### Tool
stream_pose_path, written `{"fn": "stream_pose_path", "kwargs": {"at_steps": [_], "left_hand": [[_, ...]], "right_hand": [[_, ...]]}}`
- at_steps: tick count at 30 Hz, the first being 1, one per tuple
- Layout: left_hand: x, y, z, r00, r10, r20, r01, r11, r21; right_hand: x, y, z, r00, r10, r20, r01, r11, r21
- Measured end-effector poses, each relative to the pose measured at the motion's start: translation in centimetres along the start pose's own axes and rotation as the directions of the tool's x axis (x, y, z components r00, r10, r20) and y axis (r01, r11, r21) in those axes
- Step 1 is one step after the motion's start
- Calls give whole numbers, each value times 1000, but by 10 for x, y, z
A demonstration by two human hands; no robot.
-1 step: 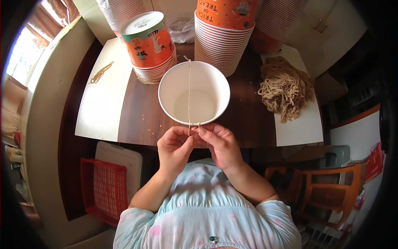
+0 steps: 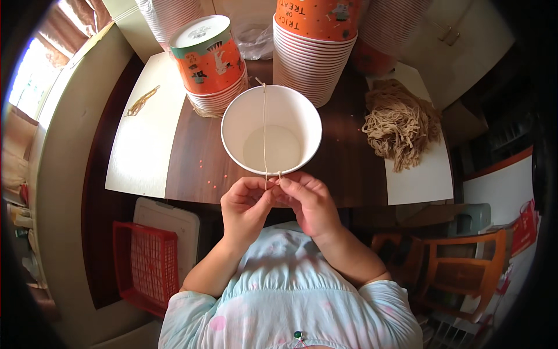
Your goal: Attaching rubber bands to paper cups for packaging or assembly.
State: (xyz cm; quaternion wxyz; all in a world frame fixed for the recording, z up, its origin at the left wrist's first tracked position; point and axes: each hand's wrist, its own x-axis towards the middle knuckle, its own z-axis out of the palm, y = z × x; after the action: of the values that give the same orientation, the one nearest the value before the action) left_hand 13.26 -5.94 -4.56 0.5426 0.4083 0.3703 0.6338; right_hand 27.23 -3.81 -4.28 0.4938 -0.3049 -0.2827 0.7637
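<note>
String (image 2: 265,135) in left hand (image 2: 243,205)

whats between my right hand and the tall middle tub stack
The open white tub, with a string across its mouth, lies between your right hand and the middle stack in the head view.

Cord bndl (image 2: 401,125) R of bucket (image 2: 295,122)

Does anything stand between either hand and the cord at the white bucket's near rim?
Nothing visible does. The left hand and right hand meet at the cord by the near rim of the white bucket. The shorter orange stack and taller orange stack stand beyond the bucket; the tan yarn heap lies to the right.
</note>
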Motion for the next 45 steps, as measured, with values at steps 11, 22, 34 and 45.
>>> {"fn": "stream_pose_path", "kwargs": {"at_steps": [11, 22, 34, 45], "left_hand": [[-2, 3, 4, 988, 145, 47, -152, 926, 347], [4, 4, -1, 865, 439, 244, -476, 563, 675], [4, -3, -19, 975, 224, 18, -207, 866, 455], [7, -1, -11, 989, 148, -14, -134, 931, 339]], "right_hand": [[2, 5, -3, 1000, -7, -7, 7, 999, 42], [3, 6, 1, 997, -37, -65, 39, 999, 35], [9, 4, -19, 986, 162, -38, -154, 975, 159], [2, -19, -7, 501, -646, 576, 575, -249, -779]]}}
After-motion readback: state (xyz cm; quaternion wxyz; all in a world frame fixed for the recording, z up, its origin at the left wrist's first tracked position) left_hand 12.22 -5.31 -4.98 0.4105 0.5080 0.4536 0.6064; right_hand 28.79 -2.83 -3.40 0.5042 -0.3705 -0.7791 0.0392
